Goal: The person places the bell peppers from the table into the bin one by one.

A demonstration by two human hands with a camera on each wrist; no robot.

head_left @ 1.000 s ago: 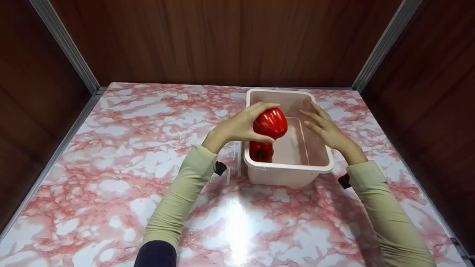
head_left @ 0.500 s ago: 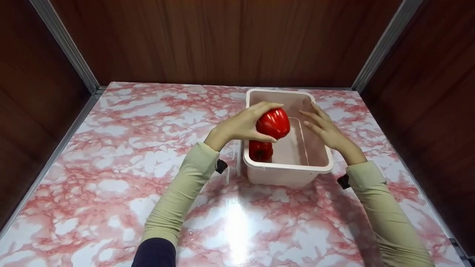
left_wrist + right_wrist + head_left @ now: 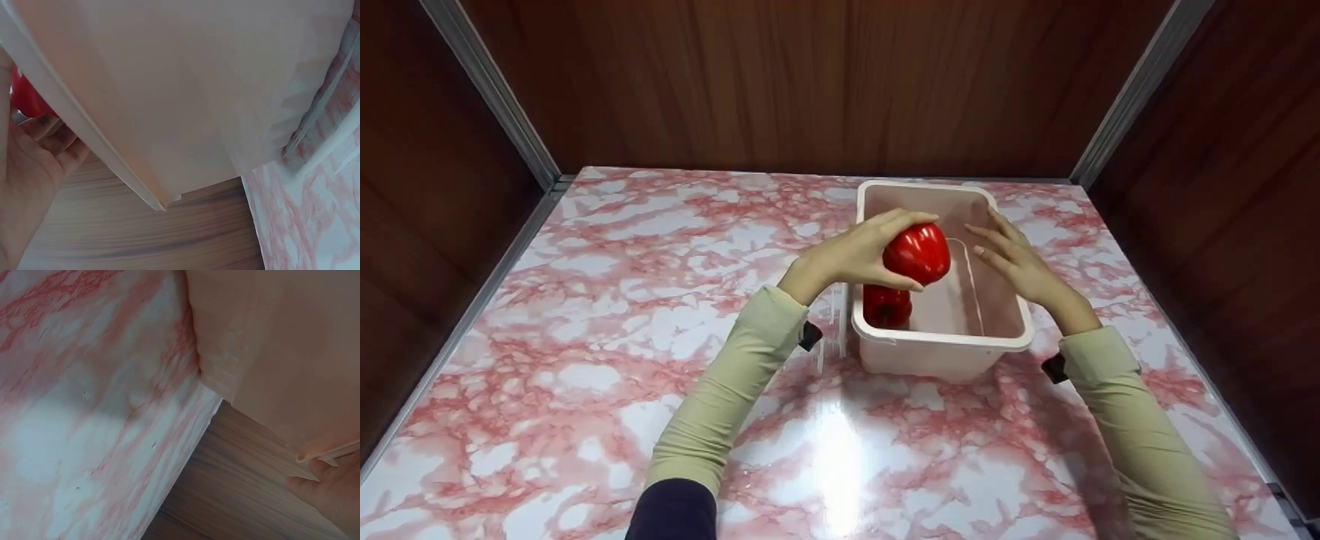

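My left hand (image 3: 862,251) holds a glossy red bell pepper (image 3: 919,255) above the left half of a pale pink plastic bin (image 3: 945,358). The thumb is on the pepper's near side and the fingers are over its far side. Below it, a second red bell pepper (image 3: 887,307) lies inside the bin at the near left corner, partly hidden by the held one. At the bin's right side, my right hand (image 3: 1024,266) has its fingers spread and reaching over the rim, holding nothing. In the left wrist view the bin's wall (image 3: 185,84) covers most of the held pepper (image 3: 31,98).
The bin stands on a table (image 3: 607,360) with a red-and-white marbled top. Clear plastic strips (image 3: 832,330) show beside its left wall. Brown wood-grain panels (image 3: 810,82) close off the back and both sides, with grey metal posts (image 3: 495,90) at the corners.
My left hand has shifted slightly to the right with the bell pepper, further over the bin, and a little lower in the last half second. My right hand has stayed in place.
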